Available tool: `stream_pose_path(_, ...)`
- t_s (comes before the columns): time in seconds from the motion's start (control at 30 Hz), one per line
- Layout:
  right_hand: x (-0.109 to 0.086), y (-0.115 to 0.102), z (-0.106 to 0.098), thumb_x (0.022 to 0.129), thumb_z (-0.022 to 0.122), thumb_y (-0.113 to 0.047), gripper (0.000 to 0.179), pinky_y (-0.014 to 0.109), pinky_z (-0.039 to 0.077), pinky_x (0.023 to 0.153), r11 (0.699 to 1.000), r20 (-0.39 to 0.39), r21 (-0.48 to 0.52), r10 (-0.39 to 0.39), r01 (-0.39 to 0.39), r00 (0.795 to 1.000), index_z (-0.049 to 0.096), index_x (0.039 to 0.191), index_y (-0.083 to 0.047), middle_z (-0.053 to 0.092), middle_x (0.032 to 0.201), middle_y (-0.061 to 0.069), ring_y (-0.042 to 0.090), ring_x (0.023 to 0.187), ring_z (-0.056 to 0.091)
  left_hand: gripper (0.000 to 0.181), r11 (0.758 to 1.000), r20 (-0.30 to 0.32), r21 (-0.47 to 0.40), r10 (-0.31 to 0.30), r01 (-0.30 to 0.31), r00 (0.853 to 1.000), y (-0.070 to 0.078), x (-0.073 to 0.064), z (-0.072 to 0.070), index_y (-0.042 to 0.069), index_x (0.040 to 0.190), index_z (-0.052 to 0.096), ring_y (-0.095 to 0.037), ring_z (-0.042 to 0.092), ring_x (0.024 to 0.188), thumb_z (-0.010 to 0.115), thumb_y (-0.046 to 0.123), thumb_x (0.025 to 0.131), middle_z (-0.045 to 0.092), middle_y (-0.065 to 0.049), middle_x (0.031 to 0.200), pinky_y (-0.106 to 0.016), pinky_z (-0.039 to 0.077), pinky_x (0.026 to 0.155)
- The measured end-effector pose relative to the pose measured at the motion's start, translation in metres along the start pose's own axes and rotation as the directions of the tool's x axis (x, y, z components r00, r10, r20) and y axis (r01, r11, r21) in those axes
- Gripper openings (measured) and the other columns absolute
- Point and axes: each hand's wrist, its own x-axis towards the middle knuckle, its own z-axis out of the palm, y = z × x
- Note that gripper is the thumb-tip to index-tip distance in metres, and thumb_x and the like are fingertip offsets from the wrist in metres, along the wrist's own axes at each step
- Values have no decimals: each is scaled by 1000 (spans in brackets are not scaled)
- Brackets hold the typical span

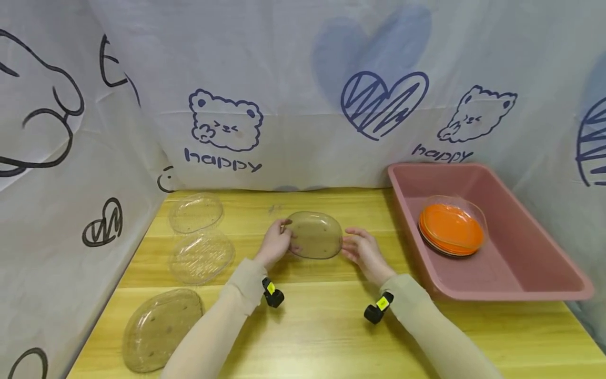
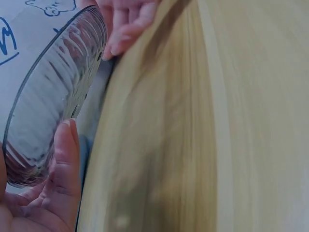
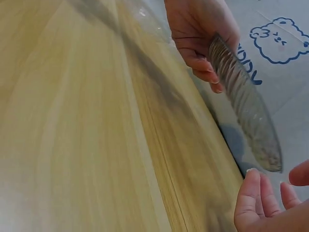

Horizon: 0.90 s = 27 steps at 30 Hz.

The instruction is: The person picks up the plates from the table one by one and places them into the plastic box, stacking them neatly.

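Note:
A transparent brownish oval plate (image 1: 314, 235) with a ribbed side is held up over the middle of the table. My left hand (image 1: 275, 243) grips its left end, thumb on one side and fingers on the other; the left wrist view shows the thumb (image 2: 66, 162) against the ribbed underside. At the plate's other end is my right hand (image 1: 366, 254), fingers spread and slightly bent. Seen from the right wrist, those fingertips (image 3: 252, 176) lie just short of the rim, with the plate (image 3: 248, 108) tilted on edge.
On the left of the wooden table (image 1: 303, 326) lie two clear ribbed dishes (image 1: 196, 213) and a larger brownish plate (image 1: 161, 331). A pink bin (image 1: 521, 263) stands at right, holding stacked orange plates (image 1: 450, 223) with a clear dish on top. Printed cloth (image 1: 298, 79) hangs behind.

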Motion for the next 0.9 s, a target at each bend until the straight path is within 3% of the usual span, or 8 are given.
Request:
stream_pose_path(0.27,0,1,-1,106,36,-19,36,26,54,85,983,65,155,90,-99,994,45,138,-5,67,97,-4,10,90,65,44,999,-36,-42,7,-8,999,8,-3,12,3,147,41,-15,69,66,35,11,104,61,-21,115,-27,60,64)
stream_pose_path(0.57,-6,-3,0,109,28,-27,30,29,54,85,962,121,251,77,-106,990,49,125,-13,73,92,-4,13,91,70,42,991,-42,-128,28,-33,999,12,-7,26,3,145,42,-17,69,66,35,7,104,58,-17,108,-30,63,65)
stream_pose_path(0.9,-6,-4,-4,109,27,-33,32,28,59,80,950,128,295,62,-97,990,50,120,-13,75,85,-2,12,81,73,41,988,-36,-146,45,-49,998,10,-8,38,4,143,43,-16,70,65,34,8,104,59,-16,106,-31,63,65)
